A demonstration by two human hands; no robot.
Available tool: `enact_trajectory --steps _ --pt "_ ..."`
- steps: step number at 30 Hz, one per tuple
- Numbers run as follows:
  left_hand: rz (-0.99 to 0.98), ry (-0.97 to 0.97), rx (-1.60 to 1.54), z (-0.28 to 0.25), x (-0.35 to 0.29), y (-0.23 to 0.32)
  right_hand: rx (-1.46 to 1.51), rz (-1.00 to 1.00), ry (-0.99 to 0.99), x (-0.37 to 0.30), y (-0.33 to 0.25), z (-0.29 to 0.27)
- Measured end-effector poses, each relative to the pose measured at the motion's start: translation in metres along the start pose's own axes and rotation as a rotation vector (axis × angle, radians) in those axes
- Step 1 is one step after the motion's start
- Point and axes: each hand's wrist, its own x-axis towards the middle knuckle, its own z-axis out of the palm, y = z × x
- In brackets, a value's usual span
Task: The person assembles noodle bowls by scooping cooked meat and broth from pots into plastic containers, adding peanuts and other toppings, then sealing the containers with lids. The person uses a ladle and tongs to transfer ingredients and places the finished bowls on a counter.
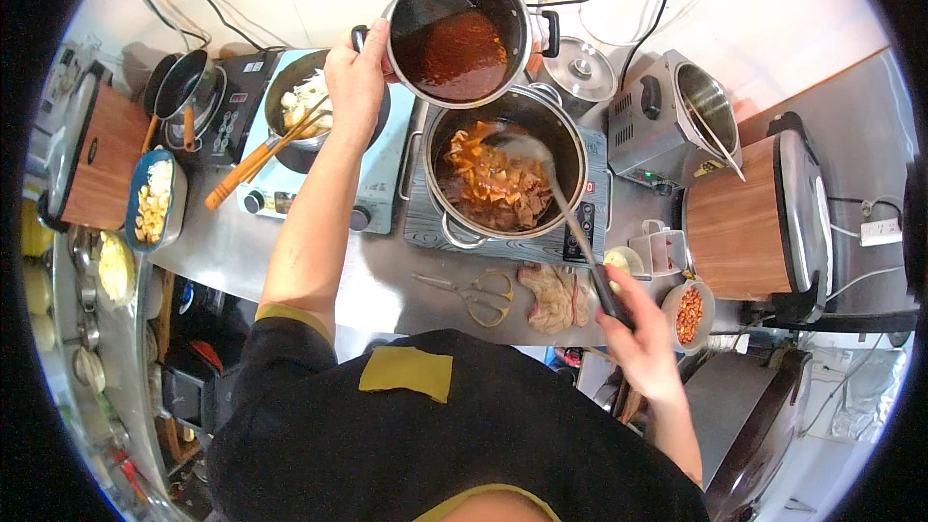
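My left hand (360, 79) is closed on the left handle of a dark-lined metal pot (423, 6). The pot is tilted, so reddish-brown sauce (462, 56) shows inside it. Directly below and nearer to me, a larger two-handled pot (580, 162) holds chunks of meat in brown sauce (498, 182). In my right hand (633, 324) is the black handle of a ladle (577, 230). Its long metal shaft reaches over the larger pot's right rim, and the head lies partly hidden among the meat.
An induction cooker (585, 244) carries the larger pot. Scissors (478, 298), a crumpled cloth (553, 298) and a bowl of red pieces (689, 315) lie nearby. Left stands a pan (280, 97) with wooden-handled utensils (246, 169); a lidded pot (580, 68) and a steel fryer (650, 140) stand right.
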Motion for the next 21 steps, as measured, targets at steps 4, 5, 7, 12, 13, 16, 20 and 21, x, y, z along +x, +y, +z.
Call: enact_trajectory --steps 4,5,7,12,13,16,20,21 --pt "0.001 -0.007 0.022 -0.007 0.002 -0.001 0.052 -0.097 -0.004 0.007 -0.041 -0.016" --pt "-0.001 -0.006 0.023 -0.008 0.002 0.001 0.003 -0.110 -0.032 0.018 -0.052 -0.019" --pt "-0.002 -0.006 0.023 -0.005 0.003 0.001 0.061 -0.057 -0.109 0.045 -0.076 -0.014" --pt "-0.070 -0.018 -0.029 -0.009 0.009 -0.001 -0.206 -0.185 -0.125 0.105 -0.081 -0.003" --pt "-0.078 -0.014 -0.029 -0.010 0.011 -0.001 -0.277 -0.223 -0.101 0.114 -0.082 -0.002" --pt "-0.093 -0.045 -0.057 -0.016 0.021 -0.001 -0.422 -0.313 -0.045 0.136 -0.085 -0.006" --pt "-0.159 -0.065 -0.084 -0.021 0.031 0.005 -0.351 -0.201 -0.140 0.161 -0.107 -0.014" --pt "-0.167 -0.071 -0.077 -0.020 0.033 0.006 -0.304 -0.128 -0.185 0.167 -0.114 -0.017"
